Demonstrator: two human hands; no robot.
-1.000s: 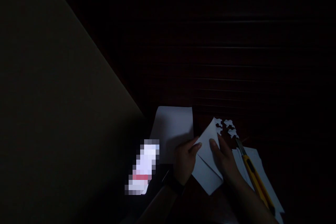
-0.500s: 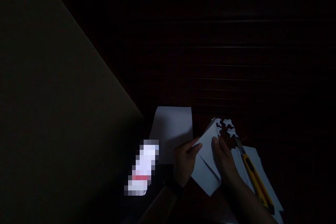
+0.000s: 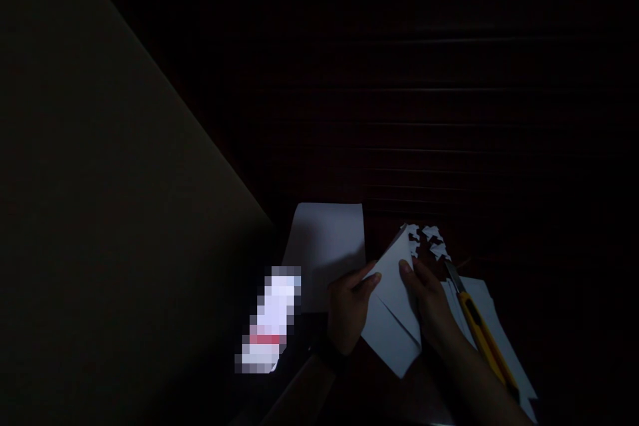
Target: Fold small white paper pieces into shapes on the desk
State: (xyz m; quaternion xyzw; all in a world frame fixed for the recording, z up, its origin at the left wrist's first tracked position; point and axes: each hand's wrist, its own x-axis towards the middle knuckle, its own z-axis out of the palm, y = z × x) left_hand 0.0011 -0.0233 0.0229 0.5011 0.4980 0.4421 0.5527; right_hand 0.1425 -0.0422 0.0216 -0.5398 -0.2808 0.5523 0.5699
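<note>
A folded sheet of white paper (image 3: 392, 309) is held up between my two hands, with a narrow point at its top and a folded flap across its lower part. My left hand (image 3: 348, 309) pinches its left edge between thumb and fingers. On the right edge, my right hand (image 3: 429, 296) grips the paper, thumb on the front and fingers partly hidden behind. Several small folded white paper pieces (image 3: 433, 239) lie just beyond the right hand. A yellow utility knife (image 3: 482, 336), its blade out, rests on white sheets (image 3: 504, 329) beside my right forearm.
A white sheet (image 3: 327, 233) lies flat behind my left hand. Left of that hand is a lit phone (image 3: 272, 319) with a blurred-out screen. A pale wall or panel (image 3: 124, 180) slopes along the left. Dark slatted wood (image 3: 409, 106) fills the back. The scene is very dim.
My right thumb has shifted slightly left on the folded paper. Both hands keep their grip, and the paper's lower corner has dipped a little.
</note>
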